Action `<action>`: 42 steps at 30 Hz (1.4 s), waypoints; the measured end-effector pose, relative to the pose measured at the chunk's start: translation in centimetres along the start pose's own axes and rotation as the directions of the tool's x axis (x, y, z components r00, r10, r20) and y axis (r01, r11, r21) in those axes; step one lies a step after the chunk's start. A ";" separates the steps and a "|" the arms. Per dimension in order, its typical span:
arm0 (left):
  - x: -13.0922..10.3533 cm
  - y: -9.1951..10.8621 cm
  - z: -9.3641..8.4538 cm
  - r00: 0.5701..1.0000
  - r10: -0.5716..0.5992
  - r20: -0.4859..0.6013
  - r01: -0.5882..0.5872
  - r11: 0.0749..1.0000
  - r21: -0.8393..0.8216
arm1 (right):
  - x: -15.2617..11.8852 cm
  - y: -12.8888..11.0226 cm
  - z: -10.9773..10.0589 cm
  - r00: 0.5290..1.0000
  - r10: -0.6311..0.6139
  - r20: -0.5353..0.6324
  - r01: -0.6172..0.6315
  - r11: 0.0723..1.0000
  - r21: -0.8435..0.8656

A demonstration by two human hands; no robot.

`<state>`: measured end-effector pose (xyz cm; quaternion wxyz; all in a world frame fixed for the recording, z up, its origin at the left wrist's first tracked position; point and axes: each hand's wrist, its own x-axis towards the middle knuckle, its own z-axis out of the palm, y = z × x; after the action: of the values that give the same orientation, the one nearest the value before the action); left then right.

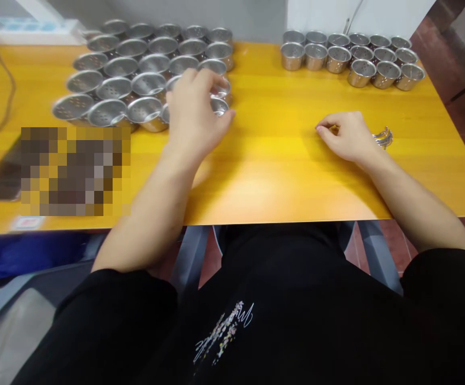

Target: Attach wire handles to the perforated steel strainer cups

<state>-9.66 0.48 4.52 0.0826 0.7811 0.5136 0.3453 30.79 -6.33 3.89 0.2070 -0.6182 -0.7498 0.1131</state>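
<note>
My left hand (pixel 196 107) is over the front right corner of a big group of shiny metal cups with small holes in their walls. Its thumb and fingers are spread apart above a metal cup (pixel 219 107), which the hand partly covers; no firm grip on it shows. On the right, my right hand (pixel 347 136) rests low over the table with thumb and fingertips pressed together. Whatever it may pinch is too small or hidden to make out. Several thin, curved shiny metal pieces (pixel 383 137) lie just beside its wrist, partly hidden by it.
A second group of perforated metal cups (pixel 361 73) stands at the back right of the yellow table (pixel 272 160). A dark flat object (pixel 3 166) and a pixelated patch are at the left. A cable (pixel 9 91) runs along the left side, near a white box (pixel 39 32).
</note>
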 end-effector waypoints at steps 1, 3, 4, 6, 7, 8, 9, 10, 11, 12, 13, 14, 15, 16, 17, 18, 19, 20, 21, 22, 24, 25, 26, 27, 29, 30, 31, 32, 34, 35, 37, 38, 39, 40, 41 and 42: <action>0.0 -0.8 0.1 0.999 -0.048 0.002 0.048 0.999 0.023 | 0.0 0.0 0.0 1.000 0.000 -0.002 0.000 1.000 0.002; 0.0 -2.4 0.6 0.995 -0.095 -0.007 0.095 0.995 0.028 | 0.0 0.2 0.1 1.000 -0.003 -0.007 0.003 1.000 0.010; 0.0 -3.1 1.0 0.997 -0.083 -0.009 0.083 0.996 0.021 | 0.1 0.2 0.2 1.000 -0.005 -0.009 0.005 1.000 0.014; 0.0 -3.9 1.6 0.998 -0.058 0.023 0.057 0.997 0.045 | 0.0 0.2 0.2 1.000 -0.004 -0.011 0.005 1.000 0.019; 0.1 -3.9 1.7 0.998 -0.040 0.044 0.038 0.998 0.051 | 0.0 0.1 0.2 1.000 -0.003 -0.009 0.003 1.000 0.020; 0.0 -3.5 1.7 0.997 -0.002 0.074 0.000 0.999 0.036 | 0.0 0.0 0.1 1.000 0.000 -0.008 0.001 1.000 0.022; 0.0 -2.8 1.6 0.992 0.059 0.110 -0.060 0.998 0.000 | -0.1 -0.1 0.0 1.000 0.002 -0.006 -0.001 1.000 0.025; -0.2 -1.8 1.5 0.975 0.155 0.159 -0.146 0.987 -0.067 | -0.1 -0.2 -0.1 1.000 0.004 -0.007 -0.003 1.000 0.031; -0.3 -0.7 1.4 0.940 0.268 0.213 -0.239 0.959 -0.149 | -0.2 -0.4 -0.3 1.000 0.006 -0.011 -0.006 0.999 0.040; -0.6 0.5 1.3 0.896 0.359 0.262 -0.309 0.927 -0.211 | -0.2 -0.5 -0.5 1.000 0.011 -0.021 -0.010 0.999 0.050; -0.9 1.7 1.4 0.861 0.418 0.292 -0.352 0.901 -0.253 | -0.3 -0.6 -0.7 0.999 0.019 -0.038 -0.016 0.998 0.063; -1.2 2.8 1.6 0.829 0.464 0.311 -0.381 0.877 -0.293 | -0.3 -0.6 -1.0 0.998 0.030 -0.057 -0.026 0.997 0.077; -1.5 3.6 1.8 0.805 0.493 0.330 -0.397 0.861 -0.317 | -0.3 -0.6 -1.3 0.996 0.045 -0.080 -0.038 0.995 0.093; -1.8 4.2 2.1 0.789 0.514 0.337 -0.413 0.849 -0.330 | -0.3 -0.6 -1.6 0.993 0.060 -0.102 -0.049 0.992 0.113; -2.0 4.6 2.4 0.776 0.530 0.342 -0.424 0.840 -0.339 | -0.3 -0.5 -2.0 0.991 0.072 -0.116 -0.056 0.989 0.136; -2.1 4.7 2.7 0.770 0.540 0.340 -0.432 0.833 -0.346 | -0.3 -0.3 -2.5 0.989 0.080 -0.128 -0.059 0.986 0.159; -2.1 4.6 3.0 0.771 0.547 0.326 -0.437 0.827 -0.353 | -0.2 -0.2 -3.0 0.986 0.085 -0.144 -0.059 0.982 0.178; -2.1 4.3 3.2 0.780 0.547 0.304 -0.437 0.823 -0.363 | -0.2 0.1 -3.6 0.983 0.088 -0.160 -0.057 0.980 0.189; -2.0 3.8 3.4 0.794 0.541 0.278 -0.430 0.822 -0.373 | -0.1 0.3 -4.2 0.978 0.093 -0.186 -0.057 0.980 0.190; -1.9 3.3 3.6 0.813 0.527 0.248 -0.416 0.824 -0.386 | -0.1 0.6 -4.8 0.972 0.099 -0.214 -0.061 0.982 0.180; -1.5 2.1 3.9 0.847 0.484 0.221 -0.370 0.834 -0.410 | -0.3 1.1 -6.0 0.963 0.122 -0.242 -0.091 0.986 0.137; -1.4 1.4 4.1 0.855 0.466 0.229 -0.344 0.838 -0.423 | -0.4 1.3 -6.6 0.964 0.139 -0.229 -0.116 0.987 0.110; -1.3 0.9 4.4 0.856 0.455 0.247 -0.321 0.841 -0.436 | -0.5 1.5 -7.1 0.968 0.158 -0.198 -0.144 0.986 0.083; -1.2 0.4 4.8 0.850 0.452 0.269 -0.305 0.840 -0.448 | -0.7 1.7 -7.5 0.972 0.177 -0.152 -0.170 0.984 0.056; -1.1 -0.4 5.7 0.832 0.463 0.305 -0.292 0.833 -0.469 | -1.0 2.0 -8.2 0.975 0.221 -0.036 -0.220 0.975 0.010; -1.1 -0.7 6.3 0.826 0.468 0.314 -0.287 0.829 -0.481 | -1.2 2.0 -8.5 0.970 0.241 0.020 -0.240 0.971 -0.013; -1.1 -0.8 6.8 0.823 0.470 0.319 -0.279 0.824 -0.493 | -1.2 2.1 -8.7 0.965 0.254 0.069 -0.251 0.967 -0.040; -1.0 -0.9 7.4 0.823 0.468 0.323 -0.267 0.820 -0.506 | -1.3 2.1 -8.9 0.961 0.254 0.108 -0.247 0.966 -0.071; -1.0 -1.0 8.4 0.823 0.463 0.328 -0.243 0.810 -0.534 | -1.1 2.2 -9.0 0.954 0.243 0.174 -0.218 0.964 -0.151; -1.0 -1.0 8.8 0.823 0.463 0.329 -0.234 0.804 -0.547 | -1.0 2.3 -8.9 0.951 0.233 0.203 -0.196 0.963 -0.185; -1.0 -0.9 9.2 0.822 0.465 0.327 -0.223 0.793 -0.567 | -0.7 2.7 -8.5 0.946 0.221 0.238 -0.169 0.960 -0.222; -1.0 -0.9 9.3 0.823 0.466 0.326 -0.219 0.789 -0.574 | -0.5 2.9 -8.1 0.946 0.218 0.238 -0.164 0.960 -0.228; -1.0 -0.8 9.3 0.824 0.464 0.325 -0.216 0.787 -0.578 | -0.4 3.2 -7.5 0.951 0.215 0.224 -0.162 0.959 -0.232; -1.1 -0.7 9.2 0.826 0.461 0.324 -0.212 0.787 -0.579 | -0.3 3.4 -7.0 0.958 0.209 0.197 -0.160 0.958 -0.240; -1.2 -0.5 9.0 0.829 0.456 0.323 -0.209 0.789 -0.577 | -0.3 3.6 -6.3 0.964 0.209 0.165 -0.162 0.952 -0.259; -1.3 -0.3 8.8 0.833 0.451 0.322 -0.207 0.792 -0.575 | -0.2 3.6 -5.7 0.967 0.215 0.135 -0.170 0.944 -0.283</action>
<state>-4.70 1.48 -2.84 0.3404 0.8660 0.2207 0.2924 36.59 -6.28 7.36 0.0466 -0.6996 -0.7084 0.0806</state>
